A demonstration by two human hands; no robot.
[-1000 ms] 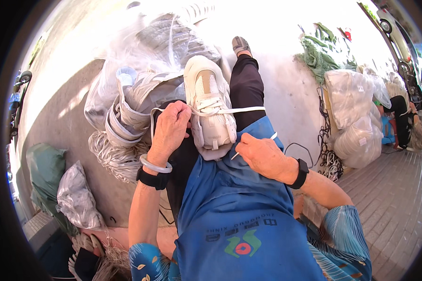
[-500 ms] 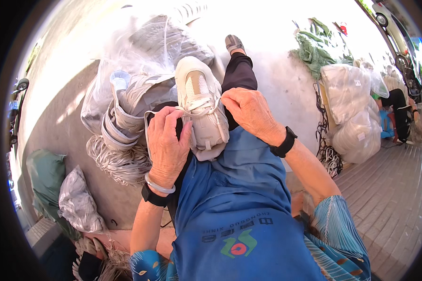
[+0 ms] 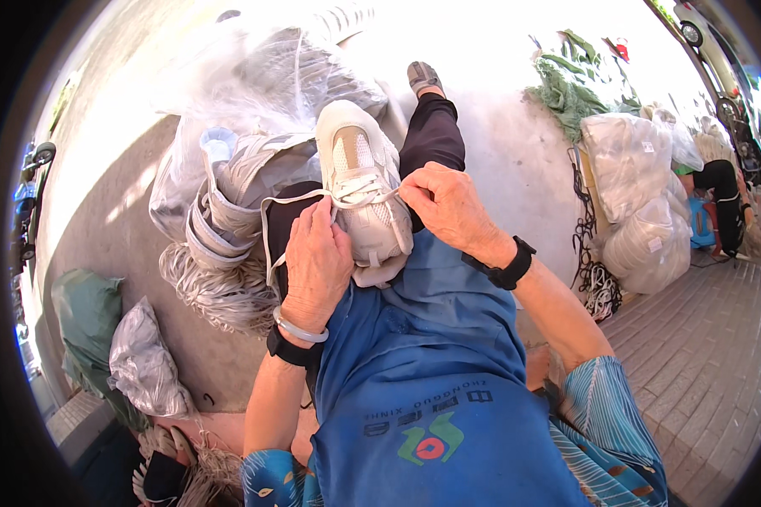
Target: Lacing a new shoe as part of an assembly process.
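Note:
A pale cream sneaker [image 3: 352, 144] rests on my lap, its toe pointing away from me. Its off-white shoelace [image 3: 364, 194] runs across the tongue, and a loose length loops out to the left past my hand. My right hand [image 3: 452, 211] pinches the lace at the right edge of the shoe, drawing it taut. At the shoe's left edge my left hand [image 3: 317, 262] has its fingers closed together at the lace by the eyelets; the fingertips' exact grip is partly hidden. A blue apron [image 3: 423, 355] covers my lap beneath the shoe.
To the left lie several grey shoe uppers [image 3: 220, 228], a bundle of laces [image 3: 216, 287] and a clear plastic bag [image 3: 296, 68]. Green [image 3: 84, 321] and clear bags stand farther left. On the right are stacked wrapped packs [image 3: 626, 169], dark cords [image 3: 585, 237] and another person [image 3: 723, 203].
My left hand has moved slightly right, and its fingers have drawn together at the lace. The loose loop now shows more fully. My right hand still pinches the lace in nearly the same place.

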